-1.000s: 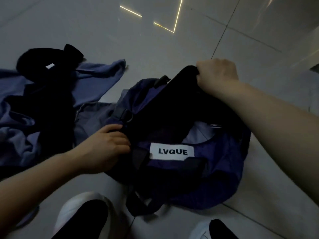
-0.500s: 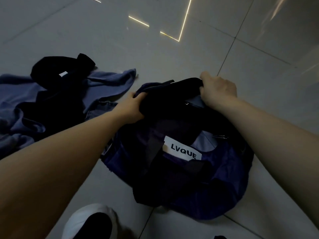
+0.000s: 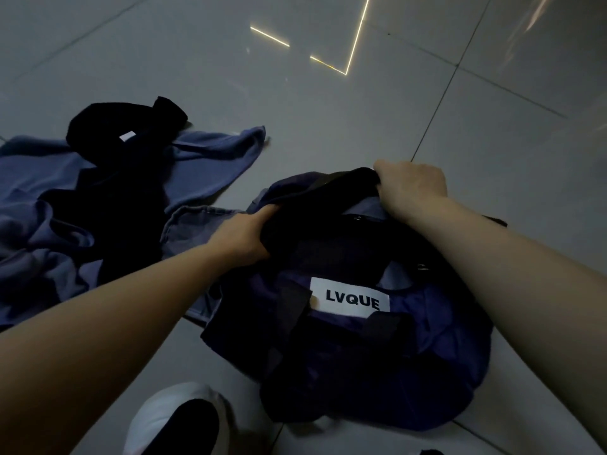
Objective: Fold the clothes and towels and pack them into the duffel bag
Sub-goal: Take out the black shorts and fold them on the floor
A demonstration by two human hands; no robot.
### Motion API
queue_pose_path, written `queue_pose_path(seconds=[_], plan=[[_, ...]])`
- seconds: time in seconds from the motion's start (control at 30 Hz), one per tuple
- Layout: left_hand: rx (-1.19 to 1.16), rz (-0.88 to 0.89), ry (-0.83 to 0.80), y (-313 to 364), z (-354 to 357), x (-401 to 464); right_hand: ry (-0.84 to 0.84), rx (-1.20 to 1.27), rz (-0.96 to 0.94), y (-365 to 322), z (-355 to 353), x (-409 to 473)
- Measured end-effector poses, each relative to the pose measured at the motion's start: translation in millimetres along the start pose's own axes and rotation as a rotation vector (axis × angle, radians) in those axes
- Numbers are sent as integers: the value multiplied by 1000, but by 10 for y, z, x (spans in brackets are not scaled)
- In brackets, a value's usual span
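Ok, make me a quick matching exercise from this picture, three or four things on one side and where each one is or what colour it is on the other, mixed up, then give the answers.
Things:
1. duffel bag
2. black garment
3. label
4. shoe

Descriptions:
A. white with dark letters
B. gripped at its top by both hands
C. bottom edge of the view, on the floor
D. lying on blue cloth, far left

Pairs: 1-B, 2-D, 3-A, 4-C

The left hand and right hand grip the bag's dark top edge.

I note a glossy grey tiled floor (image 3: 328, 133) with bright light-strip reflections (image 3: 348, 60); a white shoe (image 3: 154, 421) at bottom edge.
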State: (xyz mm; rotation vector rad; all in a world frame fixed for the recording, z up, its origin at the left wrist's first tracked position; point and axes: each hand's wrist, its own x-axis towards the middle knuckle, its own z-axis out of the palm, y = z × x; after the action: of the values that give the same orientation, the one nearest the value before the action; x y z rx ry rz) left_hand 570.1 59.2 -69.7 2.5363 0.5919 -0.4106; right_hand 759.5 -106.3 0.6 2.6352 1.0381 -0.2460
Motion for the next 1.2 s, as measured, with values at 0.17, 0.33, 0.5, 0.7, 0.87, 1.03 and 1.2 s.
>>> queue_pose_path(seconds=[0.17,0.33,0.5,0.7,0.87,1.03,1.2], plan=[[-7,-97,-23,54,29,-107,271,11,-183,-39,52,-351],[47,-40,96,25,30,-157,303,168,-777,-613,271,-1083],[-58,49,58,-136,5,-201,-316,469,-397,-893,590,-1102],[-110,22,6,-109,65,-193,-195,553,-254,-1129,589,-779],[-191,2,-75,-163,30,-165,-328,431,-301,-1366,743,-725],[-200,-29,-156,-233,-51,-203,-381,308,-418,-1322,757,-641],[-153,-35,-98,-222,-66,-265,-292,335,-443,-1247,864,-735]])
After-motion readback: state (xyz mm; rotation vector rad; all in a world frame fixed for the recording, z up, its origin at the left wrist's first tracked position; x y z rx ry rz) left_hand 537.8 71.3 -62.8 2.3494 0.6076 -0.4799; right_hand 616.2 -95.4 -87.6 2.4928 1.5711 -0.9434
